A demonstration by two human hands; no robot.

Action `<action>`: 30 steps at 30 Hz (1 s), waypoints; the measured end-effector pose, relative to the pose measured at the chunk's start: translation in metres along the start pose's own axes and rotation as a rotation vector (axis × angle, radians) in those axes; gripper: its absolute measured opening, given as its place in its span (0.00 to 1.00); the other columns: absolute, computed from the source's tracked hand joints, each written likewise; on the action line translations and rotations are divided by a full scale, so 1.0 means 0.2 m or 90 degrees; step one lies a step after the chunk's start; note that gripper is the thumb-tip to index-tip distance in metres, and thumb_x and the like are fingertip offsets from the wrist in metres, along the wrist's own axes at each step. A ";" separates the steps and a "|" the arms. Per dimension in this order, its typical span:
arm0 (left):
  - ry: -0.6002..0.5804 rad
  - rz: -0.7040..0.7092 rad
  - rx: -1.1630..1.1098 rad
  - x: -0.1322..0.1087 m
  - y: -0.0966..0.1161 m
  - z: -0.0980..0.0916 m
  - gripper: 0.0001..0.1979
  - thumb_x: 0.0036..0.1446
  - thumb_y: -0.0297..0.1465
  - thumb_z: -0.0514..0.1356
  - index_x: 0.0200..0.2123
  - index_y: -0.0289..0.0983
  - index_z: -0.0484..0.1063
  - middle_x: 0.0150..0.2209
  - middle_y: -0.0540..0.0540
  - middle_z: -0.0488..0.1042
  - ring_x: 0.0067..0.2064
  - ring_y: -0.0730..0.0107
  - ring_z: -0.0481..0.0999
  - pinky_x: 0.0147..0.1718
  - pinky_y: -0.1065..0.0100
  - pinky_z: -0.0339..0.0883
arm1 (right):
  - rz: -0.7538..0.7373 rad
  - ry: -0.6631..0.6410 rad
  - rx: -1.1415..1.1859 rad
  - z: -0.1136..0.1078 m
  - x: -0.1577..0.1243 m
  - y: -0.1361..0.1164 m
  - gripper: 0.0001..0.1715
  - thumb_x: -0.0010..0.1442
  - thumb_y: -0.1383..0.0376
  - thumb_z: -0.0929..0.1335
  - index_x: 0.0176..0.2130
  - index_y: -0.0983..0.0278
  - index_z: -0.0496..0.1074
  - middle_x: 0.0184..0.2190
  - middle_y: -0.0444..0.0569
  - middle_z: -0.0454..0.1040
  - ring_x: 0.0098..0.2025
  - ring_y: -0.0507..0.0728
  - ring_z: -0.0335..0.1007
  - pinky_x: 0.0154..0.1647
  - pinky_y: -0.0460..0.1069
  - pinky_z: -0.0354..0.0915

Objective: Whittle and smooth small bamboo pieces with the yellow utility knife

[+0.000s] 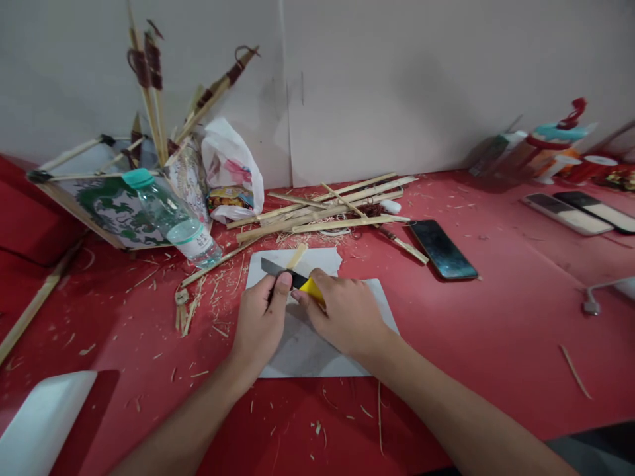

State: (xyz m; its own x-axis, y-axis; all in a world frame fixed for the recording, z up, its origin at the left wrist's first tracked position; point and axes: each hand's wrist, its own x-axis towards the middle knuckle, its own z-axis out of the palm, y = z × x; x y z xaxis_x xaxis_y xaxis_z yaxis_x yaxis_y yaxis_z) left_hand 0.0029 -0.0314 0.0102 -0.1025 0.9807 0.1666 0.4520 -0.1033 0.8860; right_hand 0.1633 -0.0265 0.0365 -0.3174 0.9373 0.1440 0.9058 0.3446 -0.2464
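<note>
My right hand [352, 314] is closed around the yellow and black handle of a utility knife [300, 280]. The knife's blade points to the upper left, across a short pale bamboo strip [297, 256]. Close beside it, my left hand [262, 314] is closed, with its thumb against the knife near the base of the blade. The strip's far end sticks out beyond the knife; its near part is hidden by the fingers. Both hands are over a sheet of white paper [317, 354] lying on the red table [496, 344].
Behind the paper lies a pile of bamboo strips [327, 211] among shavings. A phone [443, 250] is to its right. At the left, a tilted plastic bottle [173, 221] leans by a stick-framed box [99, 205] and a white plastic bag [233, 168]. Two more phones [570, 213] lie far right.
</note>
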 end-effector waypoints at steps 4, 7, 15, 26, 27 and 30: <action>0.010 -0.011 -0.049 0.03 0.00 0.00 0.25 0.63 0.48 0.56 0.21 0.38 0.60 0.20 0.53 0.56 0.24 0.73 0.56 0.23 0.69 0.48 | 0.022 0.022 -0.014 0.00 0.00 -0.01 0.21 0.70 0.49 0.59 0.44 0.62 0.68 0.30 0.50 0.79 0.26 0.57 0.71 0.26 0.51 0.40; 0.035 -0.009 -0.064 0.04 0.00 -0.01 0.26 0.61 0.48 0.59 0.20 0.39 0.56 0.20 0.54 0.54 0.24 0.74 0.55 0.23 0.70 0.50 | 0.030 0.029 0.006 -0.01 0.00 -0.01 0.22 0.70 0.48 0.59 0.43 0.62 0.68 0.29 0.49 0.78 0.26 0.57 0.70 0.25 0.50 0.40; 0.027 0.041 0.086 0.00 -0.01 -0.03 0.19 0.65 0.44 0.56 0.26 0.39 0.66 0.23 0.50 0.68 0.26 0.69 0.63 0.26 0.68 0.49 | 0.002 -0.034 0.077 0.01 0.01 0.00 0.20 0.70 0.51 0.58 0.37 0.62 0.66 0.25 0.46 0.73 0.23 0.54 0.64 0.25 0.50 0.42; -0.004 0.000 0.010 0.03 0.00 -0.02 0.25 0.64 0.48 0.55 0.21 0.38 0.60 0.20 0.53 0.57 0.24 0.73 0.58 0.23 0.69 0.48 | 0.022 0.021 -0.001 0.01 0.00 -0.01 0.21 0.70 0.49 0.59 0.43 0.62 0.69 0.28 0.49 0.78 0.24 0.57 0.69 0.25 0.51 0.40; -0.003 -0.004 0.012 0.03 0.00 -0.02 0.25 0.64 0.48 0.55 0.21 0.38 0.60 0.20 0.53 0.56 0.24 0.73 0.57 0.23 0.69 0.48 | 0.022 0.028 -0.005 0.02 0.00 -0.01 0.21 0.70 0.49 0.60 0.43 0.62 0.69 0.28 0.50 0.78 0.25 0.57 0.69 0.25 0.51 0.40; 0.004 -0.016 0.007 0.05 -0.01 -0.02 0.26 0.63 0.49 0.56 0.20 0.38 0.59 0.20 0.53 0.54 0.25 0.73 0.56 0.23 0.69 0.49 | 0.024 0.041 -0.001 0.01 0.00 -0.01 0.20 0.69 0.49 0.60 0.43 0.62 0.69 0.29 0.50 0.79 0.25 0.58 0.70 0.25 0.50 0.40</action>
State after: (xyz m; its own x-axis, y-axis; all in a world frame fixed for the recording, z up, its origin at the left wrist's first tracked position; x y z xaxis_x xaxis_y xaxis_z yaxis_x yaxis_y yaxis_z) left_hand -0.0028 -0.0233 0.0128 -0.1189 0.9820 0.1471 0.4594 -0.0769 0.8849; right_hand 0.1602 -0.0280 0.0342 -0.2644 0.9441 0.1967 0.9170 0.3093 -0.2519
